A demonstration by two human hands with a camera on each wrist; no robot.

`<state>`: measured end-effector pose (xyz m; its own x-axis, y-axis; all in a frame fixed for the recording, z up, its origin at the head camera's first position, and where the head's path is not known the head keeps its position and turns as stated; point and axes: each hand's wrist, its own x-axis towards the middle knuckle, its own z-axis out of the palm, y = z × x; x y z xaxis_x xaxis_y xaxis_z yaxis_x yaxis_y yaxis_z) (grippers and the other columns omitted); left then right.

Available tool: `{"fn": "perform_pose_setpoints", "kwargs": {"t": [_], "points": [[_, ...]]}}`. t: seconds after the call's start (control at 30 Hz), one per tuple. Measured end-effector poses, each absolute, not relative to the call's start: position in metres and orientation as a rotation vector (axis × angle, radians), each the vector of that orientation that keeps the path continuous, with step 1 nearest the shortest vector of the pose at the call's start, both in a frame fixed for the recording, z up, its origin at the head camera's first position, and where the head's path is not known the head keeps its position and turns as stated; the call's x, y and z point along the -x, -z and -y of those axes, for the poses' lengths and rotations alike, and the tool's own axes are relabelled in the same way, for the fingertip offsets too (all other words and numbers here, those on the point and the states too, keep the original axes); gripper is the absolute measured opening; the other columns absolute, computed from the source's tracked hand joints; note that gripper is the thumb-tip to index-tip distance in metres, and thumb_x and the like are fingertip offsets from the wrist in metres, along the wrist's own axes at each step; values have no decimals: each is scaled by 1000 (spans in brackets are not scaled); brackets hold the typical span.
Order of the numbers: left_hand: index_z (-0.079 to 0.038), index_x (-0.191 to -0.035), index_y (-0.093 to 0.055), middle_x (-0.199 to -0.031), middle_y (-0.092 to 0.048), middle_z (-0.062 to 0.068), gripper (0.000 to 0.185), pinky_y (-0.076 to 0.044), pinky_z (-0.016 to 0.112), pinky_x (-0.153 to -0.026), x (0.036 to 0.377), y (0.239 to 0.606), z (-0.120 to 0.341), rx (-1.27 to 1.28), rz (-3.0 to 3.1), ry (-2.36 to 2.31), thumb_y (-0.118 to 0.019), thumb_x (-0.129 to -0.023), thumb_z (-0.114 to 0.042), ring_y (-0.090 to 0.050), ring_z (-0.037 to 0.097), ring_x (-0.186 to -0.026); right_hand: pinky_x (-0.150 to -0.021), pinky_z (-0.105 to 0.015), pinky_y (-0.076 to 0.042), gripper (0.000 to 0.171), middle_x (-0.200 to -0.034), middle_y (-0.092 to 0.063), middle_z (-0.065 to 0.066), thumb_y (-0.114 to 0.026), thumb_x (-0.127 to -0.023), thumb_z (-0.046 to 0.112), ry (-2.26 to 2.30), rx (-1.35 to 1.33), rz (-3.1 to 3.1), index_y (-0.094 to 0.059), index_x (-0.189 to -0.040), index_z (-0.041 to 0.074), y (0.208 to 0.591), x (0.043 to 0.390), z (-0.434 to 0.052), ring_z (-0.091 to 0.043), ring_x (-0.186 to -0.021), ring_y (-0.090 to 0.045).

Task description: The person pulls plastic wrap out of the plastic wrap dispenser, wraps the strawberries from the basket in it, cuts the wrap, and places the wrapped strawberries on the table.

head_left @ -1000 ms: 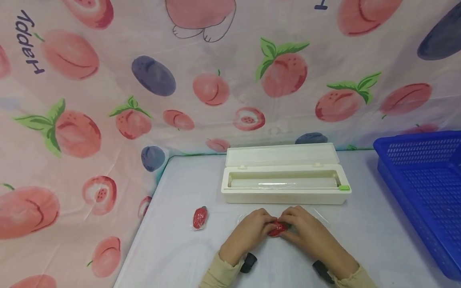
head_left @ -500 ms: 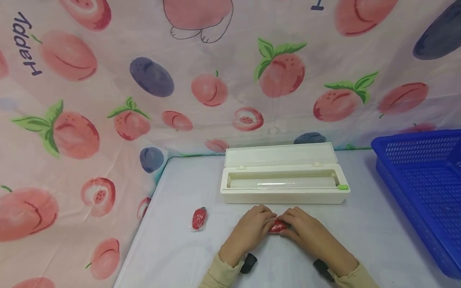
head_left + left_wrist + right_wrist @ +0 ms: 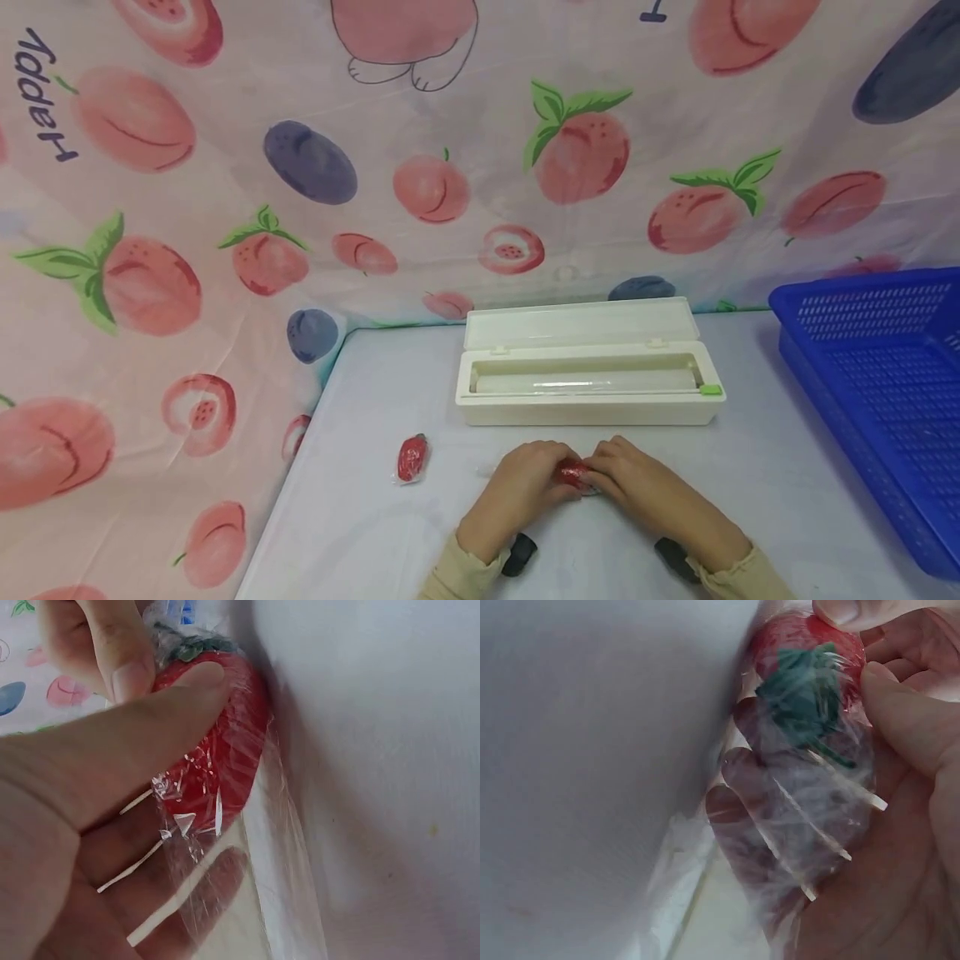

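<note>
A red strawberry (image 3: 572, 472) with green leaves (image 3: 804, 688) sits between both hands at the table's front middle, partly wrapped in clear cling film (image 3: 225, 847). My left hand (image 3: 525, 487) grips it, thumb on the red flesh (image 3: 217, 750). My right hand (image 3: 637, 483) grips the leafy end through the film (image 3: 810, 817), with fingers curled under it. A second wrapped strawberry (image 3: 411, 458) lies alone to the left.
A white cling film dispenser box (image 3: 588, 375) stands with its lid up just behind the hands, a green slider (image 3: 710, 389) at its right end. A blue mesh basket (image 3: 877, 392) fills the right side. A peach-print cloth (image 3: 225, 250) hangs behind and left.
Both hands have stayed closed around the strawberry, shifting slightly as the film is worked round it; less of the red fruit shows between them now. The other strawberry has not moved.
</note>
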<state>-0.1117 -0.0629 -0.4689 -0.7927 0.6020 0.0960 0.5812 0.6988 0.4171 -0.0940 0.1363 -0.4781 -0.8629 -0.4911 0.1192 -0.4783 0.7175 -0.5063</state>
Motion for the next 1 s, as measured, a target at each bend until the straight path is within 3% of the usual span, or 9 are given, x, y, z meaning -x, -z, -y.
{"fn": "perform_pose_setpoints", "kwargs": {"t": [0.17, 0.37, 0.6, 0.77, 1.0], "points": [[-16, -102, -76, -95, -74, -9, 26, -49, 17, -76, 110, 469, 63, -926, -2854, -709, -82, -80, -30, -63, 0, -85, -75, -28, -50, 23, -92, -56, 17, -58, -100, 33, 835, 802, -2914, -75, -99, 18, 478, 93, -136, -4, -90, -49], [-13, -102, -77, -93, -71, -5, 26, -45, 17, -71, 108, 471, 64, -898, -2910, -583, -79, -84, -32, -58, 6, -82, -92, -42, -52, 29, -110, -67, 3, -64, -97, 31, 690, 804, -2976, -71, -115, 10, 473, 92, -138, -17, -106, -59], [-9, -102, -78, -88, -69, -1, 29, -45, 19, -67, 109, 471, 64, -887, -2964, -495, -75, -87, -34, -57, 12, -78, -96, -44, -52, 53, -122, -65, -5, -84, -79, 22, 514, 915, -3107, -65, -126, 6, 461, 91, -146, -24, -114, -60], [-8, -100, -78, -84, -69, -1, 29, -45, 20, -66, 110, 471, 66, -744, -2882, -662, -78, -86, -33, -56, 8, -77, -97, -44, -51, 67, -125, -64, -9, -90, -69, 14, 434, 983, -3170, -63, -128, 4, 458, 94, -151, -28, -117, -59], [-4, -101, -74, -76, -67, -8, 28, -47, 17, -59, 115, 464, 73, -508, -2562, -1205, -81, -84, -25, -55, -2, -65, -95, -44, -53, 69, -125, -64, -7, -91, -68, 15, 489, 1194, -3294, -63, -130, 4, 464, 103, -156, -27, -116, -59]]}}
